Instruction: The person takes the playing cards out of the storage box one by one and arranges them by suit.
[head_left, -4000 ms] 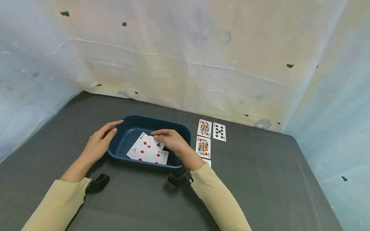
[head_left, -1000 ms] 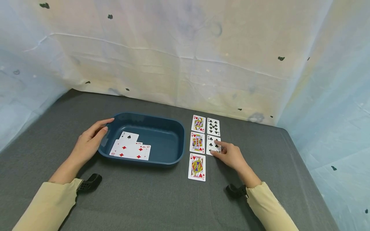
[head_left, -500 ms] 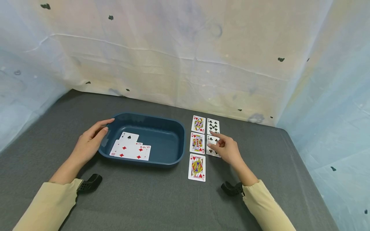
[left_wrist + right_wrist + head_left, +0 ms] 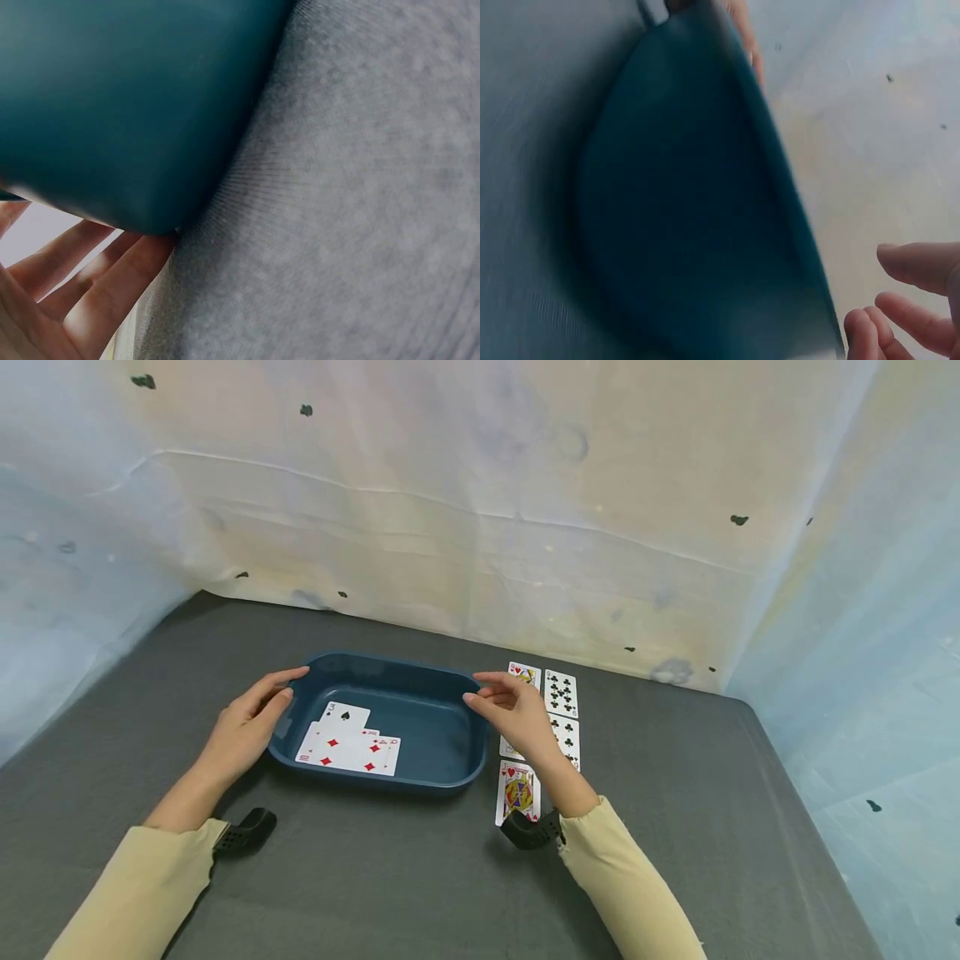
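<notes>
A dark blue plastic tub [image 4: 450, 785] stands on the grey table. My left hand [image 4: 243, 727] rests at its left end, with thumb and index fingertip at the rim; in the left wrist view straight fingers [image 4: 120, 292] touch the outer wall. My right hand [image 4: 517, 714] is at the right rim, thumb and index finger apart, with nothing between them. Inside the tub lie a three of spades [image 4: 345, 716] and overlapping diamond cards [image 4: 348, 752]. Under the right hand and forearm, a king card [image 4: 507, 750] is mostly hidden.
Right of the tub, face-up cards form two columns: a queen of hearts [image 4: 527, 674] and a jack of hearts [image 4: 517, 789] beside a club card [image 4: 561, 693] and a six of clubs [image 4: 568, 739]. A pale cloth wall [image 4: 450, 560] rises behind the table.
My right hand placed a card in the tub's stack earlier, then laid down the six of clubs. It has since let go and moved left to the tub's right rim. My left hand stays.
</notes>
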A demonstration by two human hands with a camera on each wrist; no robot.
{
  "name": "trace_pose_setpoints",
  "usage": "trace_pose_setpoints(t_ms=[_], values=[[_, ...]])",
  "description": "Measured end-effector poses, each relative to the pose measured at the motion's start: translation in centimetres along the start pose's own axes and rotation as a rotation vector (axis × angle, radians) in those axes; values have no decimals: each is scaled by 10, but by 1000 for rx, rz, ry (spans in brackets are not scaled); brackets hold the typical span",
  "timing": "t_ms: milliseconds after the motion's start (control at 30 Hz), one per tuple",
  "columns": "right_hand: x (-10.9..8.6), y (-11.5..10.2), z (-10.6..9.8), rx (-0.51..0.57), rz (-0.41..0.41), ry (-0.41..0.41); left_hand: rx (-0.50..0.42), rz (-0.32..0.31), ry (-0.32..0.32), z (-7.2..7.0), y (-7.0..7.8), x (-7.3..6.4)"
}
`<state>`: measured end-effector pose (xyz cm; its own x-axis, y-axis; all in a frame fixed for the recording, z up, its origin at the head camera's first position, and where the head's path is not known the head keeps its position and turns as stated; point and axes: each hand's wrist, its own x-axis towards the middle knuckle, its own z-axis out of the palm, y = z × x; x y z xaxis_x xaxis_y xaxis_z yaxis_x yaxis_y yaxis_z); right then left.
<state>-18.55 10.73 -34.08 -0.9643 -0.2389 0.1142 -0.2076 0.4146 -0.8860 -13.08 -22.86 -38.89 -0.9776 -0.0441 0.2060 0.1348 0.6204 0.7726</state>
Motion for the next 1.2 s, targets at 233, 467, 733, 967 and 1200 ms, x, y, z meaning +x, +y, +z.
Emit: trace_pose_setpoints(t_ms=[233, 467, 733, 967, 1200], values=[[6, -17, 36, 56, 12, -78, -8, -7, 0, 0, 1, 0], [11, -32, 72, -45, 74, -207, -6, -17, -4, -1, 0, -1], [17, -47, 109, -111, 174, -301, -27, -32, -29, -1, 4, 1], [16, -50, 127, -409, 150, -420, -19, -28, -27, 0, 1, 0], [11, -49, 128, -746, 109, -452, -21, -23, -8, 1, 0, 0]])
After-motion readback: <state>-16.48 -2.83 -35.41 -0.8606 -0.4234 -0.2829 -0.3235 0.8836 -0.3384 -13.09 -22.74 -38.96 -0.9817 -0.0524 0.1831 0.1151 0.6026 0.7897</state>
